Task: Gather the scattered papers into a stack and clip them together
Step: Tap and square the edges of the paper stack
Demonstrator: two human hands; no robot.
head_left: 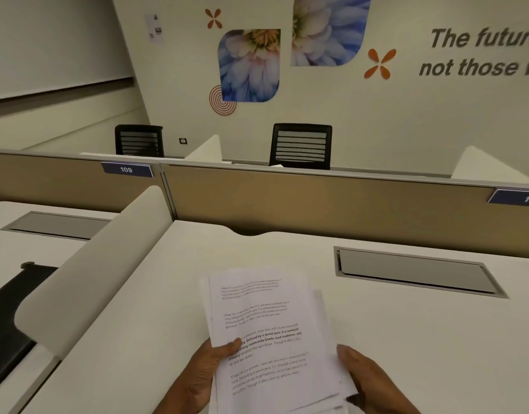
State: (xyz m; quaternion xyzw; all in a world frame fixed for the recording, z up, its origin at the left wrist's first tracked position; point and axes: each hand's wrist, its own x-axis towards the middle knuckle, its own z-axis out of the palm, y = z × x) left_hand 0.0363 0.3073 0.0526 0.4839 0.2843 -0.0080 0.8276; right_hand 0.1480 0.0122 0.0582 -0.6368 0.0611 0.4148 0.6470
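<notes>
A stack of white printed papers (269,333) is held above the near edge of the white desk (143,309), its sheets slightly offset at the top and right edges. My left hand (205,375) grips the stack's lower left side, thumb on the top page. My right hand (367,380) grips the lower right edge, and something small and dark shows at its fingers; I cannot tell what it is. No clip shows on the papers.
A grey cable hatch (415,271) is set into the desk at the right. A rounded white divider (89,264) bounds the desk on the left, a tan partition (317,201) stands behind, and two black chairs (300,146) lie beyond it.
</notes>
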